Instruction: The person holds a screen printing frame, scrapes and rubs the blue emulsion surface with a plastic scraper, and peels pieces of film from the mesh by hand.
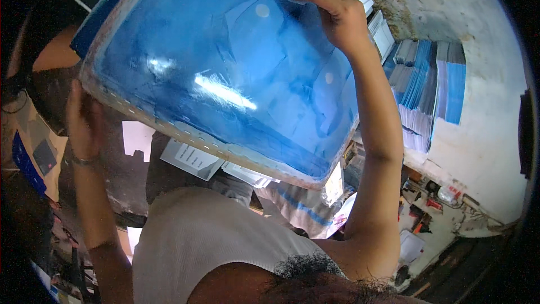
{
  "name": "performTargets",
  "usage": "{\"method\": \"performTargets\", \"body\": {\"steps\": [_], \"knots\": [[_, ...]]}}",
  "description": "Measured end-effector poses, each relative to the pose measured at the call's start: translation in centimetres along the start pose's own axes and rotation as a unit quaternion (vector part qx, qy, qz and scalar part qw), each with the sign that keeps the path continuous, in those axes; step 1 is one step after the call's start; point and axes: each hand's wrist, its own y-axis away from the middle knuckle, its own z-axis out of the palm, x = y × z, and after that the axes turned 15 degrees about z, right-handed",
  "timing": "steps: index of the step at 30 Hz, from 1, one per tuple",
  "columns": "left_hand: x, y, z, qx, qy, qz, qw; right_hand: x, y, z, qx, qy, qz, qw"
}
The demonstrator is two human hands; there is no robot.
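A large screen-printing frame (185, 135) with shiny blue mesh fills the upper middle of the view, held up and tilted. Staples run along its worn wooden near edge. My left hand (84, 121) is at the frame's left corner, its fingers partly in shadow against the edge. Over the far right edge curls my right hand (343, 19), with fingers reaching onto the blue surface. A dark patch shows beneath those fingertips, and I cannot make out what it is. Two paler shapes show in the mesh, and light glares off it.
Tall stacks of blue and grey printed sheets (413, 84) stand by the stained wall at right. White printed cards (191, 160) lie below the frame. Tools and clutter (433, 202) cover the lower right. A tan board (48, 146) is at far left.
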Motion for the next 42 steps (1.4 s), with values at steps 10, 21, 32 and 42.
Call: {"method": "performTargets", "body": {"steps": [10, 21, 32, 42], "knots": [[-0.2, -0.3, 2.3, 0.003, -0.006, 0.061, 0.998, 1.6, 4.6, -2.1, -0.01, -0.059, -0.029, 0.998], [-1.3, 0.3, 5.1, 0.024, 0.097, 0.105, 0.989, 4.0, 1.8, -0.8, 0.035, -0.133, -0.009, 0.99], [-1.3, -0.3, 1.4, 0.037, 0.111, 0.056, 0.991, 5.4, 2.7, -3.0, -0.131, -0.112, -0.104, 0.98], [-1.7, -0.3, 0.2, 0.102, 0.053, 0.097, 0.989, 9.3, 8.8, -7.3, -0.15, -0.056, -0.012, 0.987]]}}
